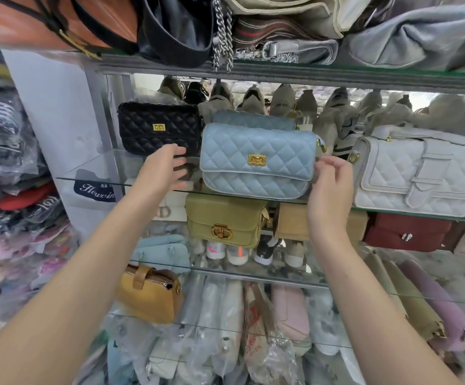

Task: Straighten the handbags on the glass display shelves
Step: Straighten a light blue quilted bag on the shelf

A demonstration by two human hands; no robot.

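Pale blue quilted flap handbag with gold clasp (259, 159): centre frame, at the front edge of the middle glass shelf (100, 180), looks slightly skewed. Left hand (167, 168) spread wide, holding nothing, just beside the bag's left end, probably bracing to square it. Right hand (328, 184) at the right end, fingers curled; can't tell whether it grips.

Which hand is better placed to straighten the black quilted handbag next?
Left, probably. The left hand hovers open just in front of the black quilted handbag, while the right hand is at the far end of the light blue quilted handbag, which lies between.
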